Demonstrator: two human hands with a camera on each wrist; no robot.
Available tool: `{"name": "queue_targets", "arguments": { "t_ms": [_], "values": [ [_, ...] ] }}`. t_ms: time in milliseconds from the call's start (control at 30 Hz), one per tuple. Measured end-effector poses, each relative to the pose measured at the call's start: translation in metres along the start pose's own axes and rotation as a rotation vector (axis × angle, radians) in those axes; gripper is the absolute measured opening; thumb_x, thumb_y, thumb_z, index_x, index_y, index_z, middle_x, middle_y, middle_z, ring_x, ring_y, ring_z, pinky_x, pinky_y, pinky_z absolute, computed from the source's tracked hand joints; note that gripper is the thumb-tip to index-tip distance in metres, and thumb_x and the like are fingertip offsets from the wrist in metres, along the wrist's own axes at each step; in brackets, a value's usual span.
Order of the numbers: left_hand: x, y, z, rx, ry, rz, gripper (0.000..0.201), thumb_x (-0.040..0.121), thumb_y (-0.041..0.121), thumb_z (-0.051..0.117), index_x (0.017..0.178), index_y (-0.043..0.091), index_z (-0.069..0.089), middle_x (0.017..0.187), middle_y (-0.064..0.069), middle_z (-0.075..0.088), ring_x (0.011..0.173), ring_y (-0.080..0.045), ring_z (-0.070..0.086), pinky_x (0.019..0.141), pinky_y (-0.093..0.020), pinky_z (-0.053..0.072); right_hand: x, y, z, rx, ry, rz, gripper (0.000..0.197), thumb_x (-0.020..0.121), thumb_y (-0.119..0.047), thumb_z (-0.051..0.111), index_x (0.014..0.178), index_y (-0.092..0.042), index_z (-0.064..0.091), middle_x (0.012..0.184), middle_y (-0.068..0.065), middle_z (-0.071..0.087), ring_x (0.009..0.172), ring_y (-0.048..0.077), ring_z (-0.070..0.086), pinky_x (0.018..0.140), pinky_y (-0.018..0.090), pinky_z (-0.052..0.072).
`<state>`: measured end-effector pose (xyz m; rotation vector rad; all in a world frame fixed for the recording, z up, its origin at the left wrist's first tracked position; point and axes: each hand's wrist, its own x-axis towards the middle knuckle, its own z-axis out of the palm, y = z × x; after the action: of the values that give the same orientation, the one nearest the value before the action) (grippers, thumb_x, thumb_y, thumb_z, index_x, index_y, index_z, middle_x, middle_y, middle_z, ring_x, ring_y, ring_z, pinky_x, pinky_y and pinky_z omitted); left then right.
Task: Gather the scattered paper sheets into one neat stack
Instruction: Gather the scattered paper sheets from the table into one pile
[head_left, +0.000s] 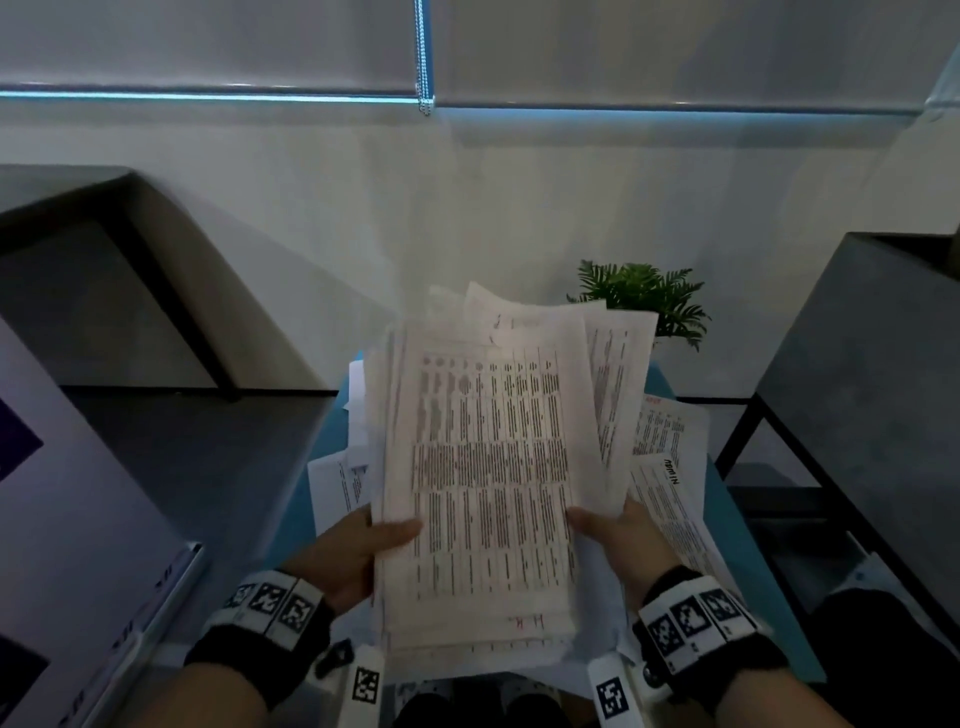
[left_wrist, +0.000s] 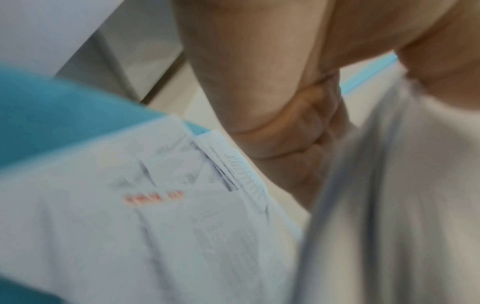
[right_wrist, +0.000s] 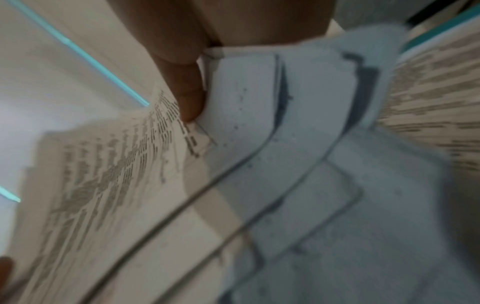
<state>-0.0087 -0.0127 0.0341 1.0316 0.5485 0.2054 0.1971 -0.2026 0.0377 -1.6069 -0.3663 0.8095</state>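
Observation:
I hold a thick, uneven bundle of printed paper sheets (head_left: 488, 467) up above a small blue table (head_left: 769, 613). My left hand (head_left: 363, 545) grips its left edge, thumb on the top page. My right hand (head_left: 613, 525) grips the right edge, thumb on top as well. The sheets fan out at the far end and are not squared. In the right wrist view my thumb (right_wrist: 189, 96) presses on the printed top page (right_wrist: 109, 185). Several loose sheets (head_left: 670, 467) lie on the table under the bundle, and the left wrist view shows loose sheets (left_wrist: 155, 216) too.
A small green plant (head_left: 649, 296) stands at the table's far end. A dark shelf unit (head_left: 857, 405) stands to the right and a dark desk (head_left: 104, 291) to the left. A pale wall (head_left: 467, 208) rises behind.

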Motion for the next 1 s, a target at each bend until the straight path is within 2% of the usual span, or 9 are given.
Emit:
{"name": "queue_targets", "arguments": {
  "t_ms": [100, 167, 333, 433, 567, 667, 800, 900, 1000],
  "values": [
    [0.005, -0.011, 0.0, 0.179, 0.207, 0.049, 0.105, 0.024, 0.04, 0.096, 0.117, 0.004, 0.063, 0.111, -0.017, 0.07, 0.105, -0.035, 0.065, 0.095, -0.055, 0.047, 0.001, -0.01, 0.007, -0.075, -0.038, -0.071, 0.023, 0.089, -0.013, 0.059, 0.112, -0.017, 0.06, 0.109, 0.004, 0.068, 0.105, 0.024, 0.061, 0.099, 0.042, 0.046],
    [0.007, -0.013, -0.004, 0.19, 0.347, 0.089, 0.096, 0.027, 0.041, 0.095, 0.112, 0.008, 0.066, 0.105, -0.015, 0.072, 0.101, -0.035, 0.066, 0.093, -0.053, 0.049, 0.005, -0.01, 0.009, -0.141, -0.088, -0.1, 0.022, 0.093, -0.023, 0.053, 0.115, -0.021, 0.056, 0.115, 0.001, 0.065, 0.104, 0.018, 0.061, 0.097, 0.039, 0.047],
    [0.001, -0.01, -0.033, 0.171, 0.706, 0.137, 0.039, 0.08, 0.007, 0.071, 0.116, 0.003, 0.06, 0.113, -0.02, 0.065, 0.096, -0.033, 0.062, 0.092, -0.051, 0.047, 0.03, 0.015, -0.025, -0.314, 0.214, 0.127, 0.054, 0.089, -0.025, 0.06, 0.136, -0.01, 0.037, 0.133, 0.013, 0.047, 0.116, 0.031, 0.05, 0.085, 0.037, 0.048],
    [-0.01, -0.003, -0.047, 0.137, 0.751, 0.172, 0.04, 0.086, -0.003, 0.061, 0.125, -0.001, 0.054, 0.12, -0.022, 0.06, 0.096, -0.028, 0.056, 0.088, -0.042, 0.043, 0.046, 0.036, -0.044, -0.2, 0.334, 0.308, 0.07, 0.082, -0.013, 0.067, 0.14, -0.01, 0.029, 0.138, 0.02, 0.043, 0.118, 0.034, 0.048, 0.096, 0.042, 0.044],
    [-0.018, 0.0, -0.058, 0.109, 0.793, 0.165, 0.042, 0.088, -0.002, 0.058, 0.129, -0.005, 0.05, 0.128, -0.026, 0.055, 0.098, -0.026, 0.053, 0.09, -0.038, 0.038, 0.055, 0.052, -0.044, -0.118, 0.278, 0.407, 0.077, 0.076, -0.007, 0.072, 0.14, -0.007, 0.028, 0.127, 0.026, 0.051, 0.098, 0.033, 0.057, 0.068, 0.035, 0.05],
    [-0.019, -0.002, -0.057, 0.108, 0.804, 0.157, 0.042, 0.088, -0.002, 0.058, 0.129, -0.006, 0.05, 0.128, -0.027, 0.054, 0.098, -0.026, 0.053, 0.09, -0.039, 0.039, 0.057, 0.054, -0.036, -0.199, 0.23, 0.392, 0.072, 0.066, -0.007, 0.081, 0.127, 0.003, 0.045, 0.112, 0.025, 0.062, 0.082, 0.032, 0.063, 0.058, 0.033, 0.055],
    [-0.018, -0.003, -0.057, 0.104, 0.788, 0.14, 0.042, 0.088, -0.001, 0.058, 0.129, -0.005, 0.05, 0.129, -0.026, 0.055, 0.1, -0.027, 0.053, 0.091, -0.041, 0.04, 0.053, 0.049, -0.027, -0.32, 0.151, 0.387, 0.05, 0.069, 0.003, 0.076, 0.116, 0.007, 0.058, 0.111, 0.024, 0.065, 0.092, 0.034, 0.064, 0.089, 0.045, 0.052],
    [-0.02, -0.002, -0.055, 0.116, 0.782, 0.142, 0.041, 0.088, -0.002, 0.058, 0.128, -0.004, 0.051, 0.126, -0.025, 0.057, 0.099, -0.028, 0.054, 0.09, -0.041, 0.04, 0.045, 0.035, -0.031, -0.403, 0.232, 0.333, 0.036, 0.084, -0.001, 0.063, 0.119, 0.009, 0.056, 0.12, 0.023, 0.059, 0.102, 0.034, 0.058, 0.088, 0.032, 0.044],
    [-0.02, -0.001, -0.054, 0.119, 0.804, 0.152, 0.042, 0.087, -0.001, 0.059, 0.128, -0.004, 0.051, 0.128, -0.025, 0.056, 0.106, -0.033, 0.055, 0.09, -0.041, 0.039, 0.045, 0.027, -0.046, -0.451, 0.401, 0.267, 0.04, 0.09, -0.009, 0.056, 0.126, 0.008, 0.051, 0.131, 0.022, 0.053, 0.117, 0.035, 0.052, 0.094, 0.033, 0.041]
  ]
}}
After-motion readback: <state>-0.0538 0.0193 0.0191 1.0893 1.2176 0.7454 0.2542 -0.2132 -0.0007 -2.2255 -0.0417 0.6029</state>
